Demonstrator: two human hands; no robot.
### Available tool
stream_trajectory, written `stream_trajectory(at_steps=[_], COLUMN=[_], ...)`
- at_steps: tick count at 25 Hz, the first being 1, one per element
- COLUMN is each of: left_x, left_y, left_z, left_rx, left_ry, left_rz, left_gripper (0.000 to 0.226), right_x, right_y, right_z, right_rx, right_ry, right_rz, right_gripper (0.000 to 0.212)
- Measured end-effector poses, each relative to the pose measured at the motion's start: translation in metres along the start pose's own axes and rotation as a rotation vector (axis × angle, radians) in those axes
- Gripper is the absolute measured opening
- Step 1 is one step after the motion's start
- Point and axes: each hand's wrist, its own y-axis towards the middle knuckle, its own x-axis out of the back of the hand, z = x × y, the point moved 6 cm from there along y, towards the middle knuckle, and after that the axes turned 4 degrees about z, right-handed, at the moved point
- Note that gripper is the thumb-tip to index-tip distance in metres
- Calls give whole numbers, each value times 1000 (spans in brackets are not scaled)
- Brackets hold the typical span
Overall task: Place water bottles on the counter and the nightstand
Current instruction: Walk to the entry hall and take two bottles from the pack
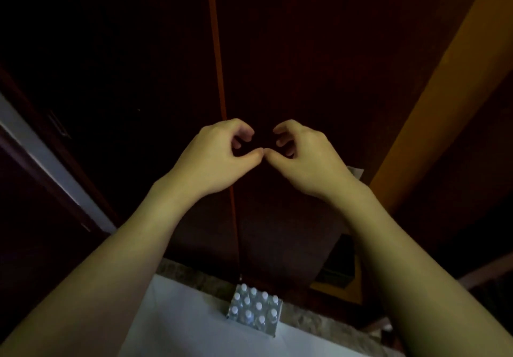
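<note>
A shrink-wrapped pack of several water bottles [254,309] with white caps stands on the floor far below, at the foot of a dark wooden cabinet. My left hand [219,153] and my right hand [305,156] are raised side by side in front of the cabinet doors, well above the pack. Both hands have curled fingers and hold nothing; their thumb tips touch each other near the seam between the doors. No counter or nightstand can be made out in the dim room.
Dark wooden cabinet doors [291,65] fill the view, with a thin orange seam [219,78] between them. A lighter wooden frame [433,112] runs up the right side. White fabric [188,326] lies at the bottom, over a speckled floor [200,276].
</note>
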Motion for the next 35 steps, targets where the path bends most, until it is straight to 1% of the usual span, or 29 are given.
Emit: stream_trajectory(at_steps=[6, 9, 11, 14, 16, 18, 21, 22, 23, 25, 27, 29, 32, 35], left_x=[-43, -94, -153, -278, -377, -490, -658, -713, -760, -838, -890, -920, -946, -955], left_y=[10, -2, -18, -57, -95, -143, -235, -270, -299, -342, -368, -377, -378, -378], left_z=[32, 82, 130, 220, 287, 363, 472, 504, 528, 557, 570, 581, 597, 604], left_rx=[59, 134, 192, 280, 345, 417, 625, 700, 756, 791, 802, 822, 829, 830], left_ry=[-134, -159, -188, -258, -310, -359, -413, -417, -411, -377, -366, -355, -282, -222], left_rz=[2, -5, 32, 118, 157, 143, 100, 71, 50, 32, -23, -95, -171, -182], left_gripper=[42, 38, 35, 34, 32, 32, 29, 28, 29, 36, 45, 59, 68, 69], right_x=[-28, -89, -151, -274, -368, -475, -628, -678, -720, -787, -831, -853, -868, -870], right_y=[8, 4, -9, -47, -86, -136, -219, -248, -275, -315, -336, -342, -348, -348], right_z=[-46, -84, -125, -215, -288, -375, -509, -551, -587, -640, -669, -682, -694, -697], right_rx=[-83, -132, -154, -205, -281, -396, -635, -710, -788, -868, -829, -779, -827, -850], right_ry=[81, 137, 188, 251, 271, 311, 358, 350, 344, 310, 295, 317, 333, 326], right_rz=[22, 111, 150, 155, 145, 107, 93, 117, 132, 150, 110, 42, -14, -2], right_gripper=[45, 43, 41, 36, 29, 23, 19, 20, 27, 40, 47, 46, 41, 41])
